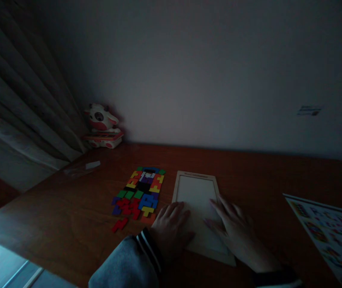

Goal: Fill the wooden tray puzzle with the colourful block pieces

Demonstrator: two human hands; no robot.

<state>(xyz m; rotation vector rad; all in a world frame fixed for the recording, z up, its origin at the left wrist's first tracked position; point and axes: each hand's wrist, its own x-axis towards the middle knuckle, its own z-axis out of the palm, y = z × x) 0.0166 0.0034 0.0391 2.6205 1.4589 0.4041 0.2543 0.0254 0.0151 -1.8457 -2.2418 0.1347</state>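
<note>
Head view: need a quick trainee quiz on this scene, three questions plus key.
1. What stands at the back of the table, next to the curtain?
A) a lamp
B) a toy
C) a mug
2. True or false: the coloured pieces lie to the left of the board.
3. Which hand is nearer the pieces?

Key:
1. B
2. True
3. The left hand; the right hand is at the board's other side.
</note>
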